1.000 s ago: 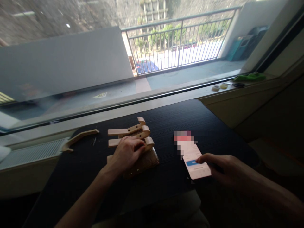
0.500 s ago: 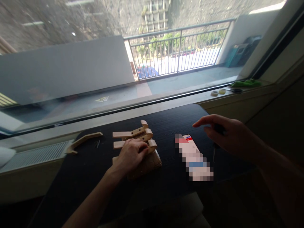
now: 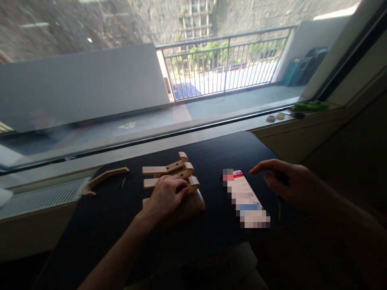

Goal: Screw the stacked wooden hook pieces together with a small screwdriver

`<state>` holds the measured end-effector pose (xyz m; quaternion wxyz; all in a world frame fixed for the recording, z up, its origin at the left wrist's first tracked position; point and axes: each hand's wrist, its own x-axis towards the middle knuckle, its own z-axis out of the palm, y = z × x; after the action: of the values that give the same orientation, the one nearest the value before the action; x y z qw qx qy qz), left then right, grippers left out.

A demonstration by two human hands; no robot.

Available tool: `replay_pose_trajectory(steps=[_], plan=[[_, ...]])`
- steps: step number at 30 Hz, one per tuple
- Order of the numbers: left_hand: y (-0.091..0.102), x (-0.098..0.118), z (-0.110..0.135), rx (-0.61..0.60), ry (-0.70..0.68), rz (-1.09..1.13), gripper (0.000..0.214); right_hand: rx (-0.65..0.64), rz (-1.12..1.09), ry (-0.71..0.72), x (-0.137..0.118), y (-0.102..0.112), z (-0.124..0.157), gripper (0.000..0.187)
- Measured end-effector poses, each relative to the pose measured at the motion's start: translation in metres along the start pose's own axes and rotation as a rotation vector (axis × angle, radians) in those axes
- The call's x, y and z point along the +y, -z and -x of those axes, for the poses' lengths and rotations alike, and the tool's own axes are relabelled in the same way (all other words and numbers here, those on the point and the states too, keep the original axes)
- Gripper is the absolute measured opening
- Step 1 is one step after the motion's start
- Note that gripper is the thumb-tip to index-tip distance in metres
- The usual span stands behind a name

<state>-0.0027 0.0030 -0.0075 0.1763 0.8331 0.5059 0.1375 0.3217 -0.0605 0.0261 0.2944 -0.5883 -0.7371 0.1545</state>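
My left hand lies over a cluster of pale curved wooden pieces with dark screw holes, its fingers curled round one of them. Under and beside that hand is a brown, shiny-wrapped block. To the right, my right hand hovers past a lit phone, index finger and thumb apart. Its other fingers are folded round something dark; a thin rod shows below, like a screwdriver, mostly hidden in shadow. Another bent wooden piece rests at the table's left, beside several small screws.
The black table stands against a window sill. On the sill are tape rolls, dark-handled scissors and a green cloth. A white radiator is at the left. Beyond the glass is a railed walkway.
My right hand has moved slightly down and to the right, away from the phone, and the thin rod moved with it. My left hand stays on the wooden pieces.
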Motion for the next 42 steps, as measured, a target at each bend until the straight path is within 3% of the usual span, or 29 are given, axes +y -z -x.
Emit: replay_pose_trajectory(steps=[12, 19, 30, 42], plan=[[0.004, 0.005, 0.001, -0.020, -0.009, 0.004, 0.017, -0.101, -0.041, -0.089, 0.010, -0.003, 0.016, 0.024], [0.002, 0.002, -0.001, -0.012, -0.019, -0.005, 0.016, -0.129, 0.011, -0.049, 0.015, -0.007, 0.021, 0.024], [0.003, 0.003, -0.001, -0.022, -0.034, -0.005, 0.017, -0.255, -0.034, -0.059, 0.027, -0.025, 0.053, 0.025], [0.001, -0.001, -0.001, -0.014, -0.030, 0.017, 0.015, -0.279, -0.054, -0.044, 0.024, -0.036, 0.055, 0.031]])
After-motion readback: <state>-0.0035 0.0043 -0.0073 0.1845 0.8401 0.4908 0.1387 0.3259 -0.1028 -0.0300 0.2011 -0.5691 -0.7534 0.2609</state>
